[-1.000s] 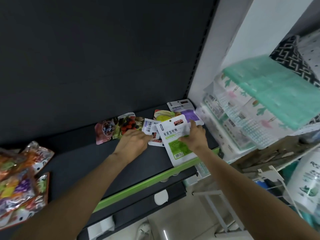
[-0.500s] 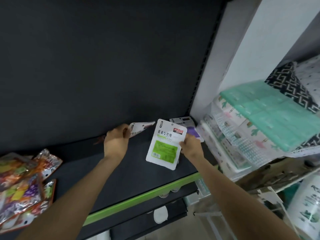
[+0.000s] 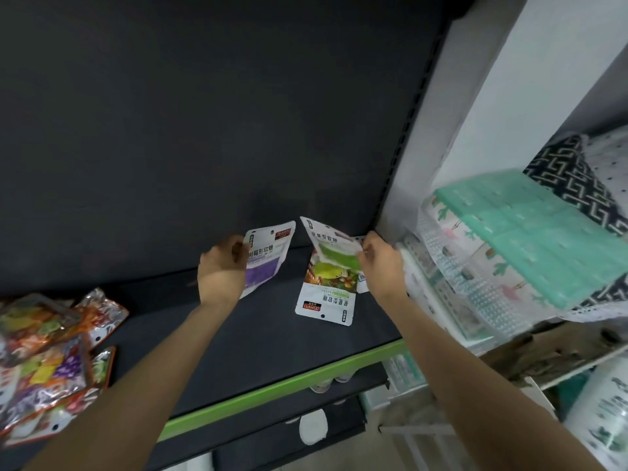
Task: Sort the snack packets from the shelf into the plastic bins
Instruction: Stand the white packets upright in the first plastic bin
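Lifted since a second ago: purple packet pinched in left hand, green packet pinched in right hand, both above dark shelf; another packet lying flat between; colourful packets heaped far left; mint bins stacked right

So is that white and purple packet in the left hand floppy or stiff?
Probably floppy: the purple packet bends where the left hand pinches its edge. It likely weighs little, since fingers alone hold it up. Its glossy film may be a bit slippery.
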### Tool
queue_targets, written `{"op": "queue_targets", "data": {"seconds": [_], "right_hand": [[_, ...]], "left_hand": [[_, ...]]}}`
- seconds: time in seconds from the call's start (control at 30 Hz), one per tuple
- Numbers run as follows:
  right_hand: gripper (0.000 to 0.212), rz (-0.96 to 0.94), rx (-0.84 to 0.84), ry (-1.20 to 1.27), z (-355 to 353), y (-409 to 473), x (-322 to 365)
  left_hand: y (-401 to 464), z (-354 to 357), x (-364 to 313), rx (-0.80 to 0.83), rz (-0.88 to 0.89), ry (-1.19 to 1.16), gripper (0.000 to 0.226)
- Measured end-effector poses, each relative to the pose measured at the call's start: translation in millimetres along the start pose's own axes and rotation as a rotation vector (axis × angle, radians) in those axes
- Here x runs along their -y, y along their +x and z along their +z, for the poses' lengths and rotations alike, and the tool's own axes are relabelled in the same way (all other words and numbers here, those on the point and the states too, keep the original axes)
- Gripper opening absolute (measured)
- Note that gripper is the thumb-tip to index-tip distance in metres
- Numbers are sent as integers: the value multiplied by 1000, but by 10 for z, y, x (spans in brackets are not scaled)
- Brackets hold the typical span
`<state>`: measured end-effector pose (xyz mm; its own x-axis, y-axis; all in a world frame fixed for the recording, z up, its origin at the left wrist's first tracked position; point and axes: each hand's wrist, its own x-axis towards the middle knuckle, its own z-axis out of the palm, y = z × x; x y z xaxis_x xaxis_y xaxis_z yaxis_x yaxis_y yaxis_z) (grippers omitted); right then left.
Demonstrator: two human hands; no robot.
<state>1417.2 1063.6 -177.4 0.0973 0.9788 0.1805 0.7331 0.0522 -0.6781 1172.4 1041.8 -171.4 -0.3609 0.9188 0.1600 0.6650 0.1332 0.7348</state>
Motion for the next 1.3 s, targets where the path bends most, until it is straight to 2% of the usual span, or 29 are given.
{"op": "queue_targets", "data": {"seconds": [0.03,0.1,0.17,0.23,0.3,0.5,0.67,0.83,1.0,1.13,1.23,1.3], "right_hand": [[9,-42,18,-4,23,-27,-18],[28,-64,181,-31,132,-123,-156],[49,13,425,-129,259,-259,-332],[50,86,507,-173,349,-367,-451],[47,71,471,-202,406,-431,-484],[73,-26,522,-406,573,-472,-369],[65,2,459,-491,651,-432,-352],[69,29,507,-498,661,-401,-339],[57,-10,487,-574,654,-457,-397],[59,60,410,-638,649,-529,-430],[59,136,388,-632,620,-492,-406],[68,179,416,-597,611,-447,-391]], "left_hand": [[5,1,8,3,0,-9,18],[-14,2,35,43,-16,-46,15],[-45,21,69,91,-34,-79,14],[-76,33,84,111,-14,-53,14],[-103,19,96,101,15,-33,14],[-171,-69,180,97,33,-87,15],[-185,-98,210,104,41,-99,14],[-166,-67,279,92,62,-79,14],[-204,-65,295,3,123,-92,12],[-220,-43,323,-68,112,-74,11],[-209,-54,275,-30,122,-95,11],[-194,-27,264,22,120,-103,11]]}}
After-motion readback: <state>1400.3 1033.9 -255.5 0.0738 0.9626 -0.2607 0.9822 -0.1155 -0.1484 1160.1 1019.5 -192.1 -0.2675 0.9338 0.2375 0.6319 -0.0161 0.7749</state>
